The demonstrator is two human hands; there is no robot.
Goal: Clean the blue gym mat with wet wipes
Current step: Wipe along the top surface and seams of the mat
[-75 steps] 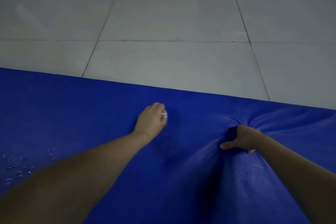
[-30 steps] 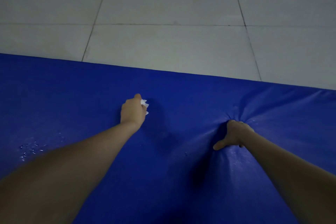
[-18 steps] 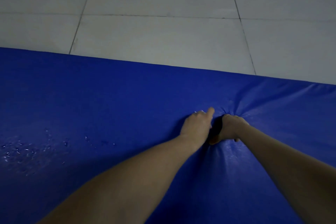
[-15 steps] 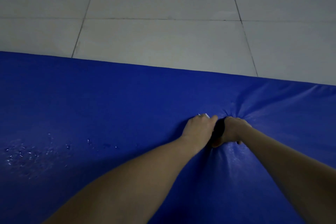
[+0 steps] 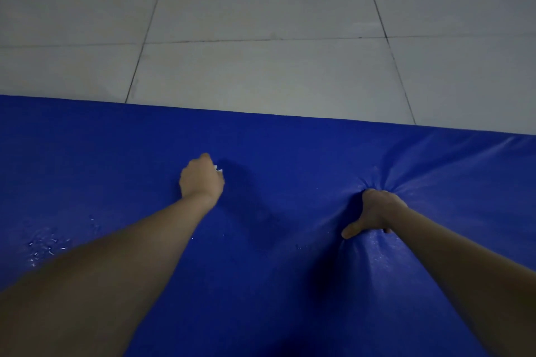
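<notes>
Wiping at centre frame, the left hand (image 5: 201, 180) clamps its fingers on a wipe (image 5: 219, 172) against the blue mat (image 5: 116, 153) across the lower frame, the right hand (image 5: 374, 211) seemingly bunching its cover; most looks still undone.

Your dim indoor exercise room: big pale floor tiles (image 5: 261, 72) beyond the padded blue mat (image 5: 116, 153) before you.

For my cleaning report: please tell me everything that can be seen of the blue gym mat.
The blue gym mat is a padded mat with a smooth, glossy cover, like vinyl. It lies flat on the tiled floor, its far edge straight. Droplets sit at its left. The left hand presses a white wet wipe on it; the right hand sinks into it, and creases spread from there.
</notes>
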